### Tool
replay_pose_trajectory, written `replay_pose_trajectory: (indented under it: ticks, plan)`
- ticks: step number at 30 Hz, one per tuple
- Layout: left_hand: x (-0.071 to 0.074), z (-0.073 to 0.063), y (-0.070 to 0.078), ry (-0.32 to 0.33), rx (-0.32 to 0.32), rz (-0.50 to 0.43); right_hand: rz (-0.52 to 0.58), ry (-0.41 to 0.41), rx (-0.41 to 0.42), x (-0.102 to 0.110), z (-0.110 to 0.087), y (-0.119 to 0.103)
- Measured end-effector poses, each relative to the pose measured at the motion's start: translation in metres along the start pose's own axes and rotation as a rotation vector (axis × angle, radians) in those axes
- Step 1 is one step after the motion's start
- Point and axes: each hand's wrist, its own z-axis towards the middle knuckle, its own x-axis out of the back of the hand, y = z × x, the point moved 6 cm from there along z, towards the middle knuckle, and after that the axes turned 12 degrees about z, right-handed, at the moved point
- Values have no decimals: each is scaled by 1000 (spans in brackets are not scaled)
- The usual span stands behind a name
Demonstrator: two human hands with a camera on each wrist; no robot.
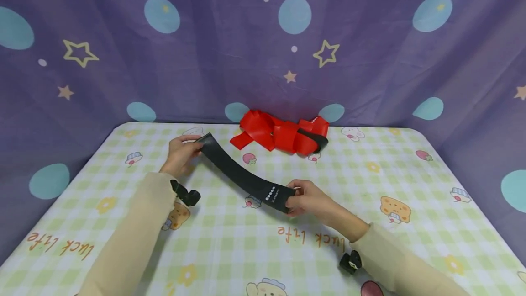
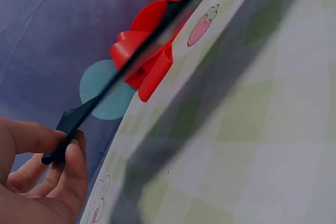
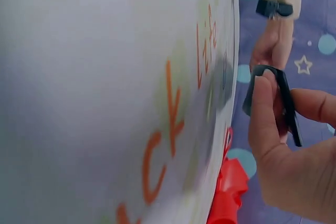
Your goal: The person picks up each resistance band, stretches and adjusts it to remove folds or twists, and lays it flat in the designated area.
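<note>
A black resistance loop band (image 1: 242, 173) with white dots and lettering near one end is stretched out above the table. Its far left end is pinched by my left hand (image 1: 181, 153), thumb against fingers, as the left wrist view also shows with the band (image 2: 131, 64) seen edge-on. At the nearer, lettered end my right hand (image 1: 308, 199) pinches the band between thumb and fingers. In the right wrist view the band's end (image 3: 286, 100) sits between the thumb and a finger. The band sags slightly between both hands.
Behind the band, a heap of red bands (image 1: 283, 134) with a black piece (image 1: 314, 140) lies near the table's back edge. A patterned checked cloth covers the table (image 1: 230, 250). A purple curtain (image 1: 230, 58) hangs directly behind it.
</note>
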Motion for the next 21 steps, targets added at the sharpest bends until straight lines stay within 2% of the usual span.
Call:
replay_pose_trajectory:
  ticks: [7, 13, 17, 21]
  plan:
    - [-5, 9, 0, 52, 5, 27, -7, -89, -52, -23, -5, 6]
    - [-10, 17, 1, 28, -30, 82, -15, -135, -64, -44, -5, 11]
    - [-13, 21, 5, -5, -55, 126, 63, -175, -85, -58, -3, 17]
    - [-14, 26, 6, -19, -56, 171, 164, -254, -122, -77, -1, 22]
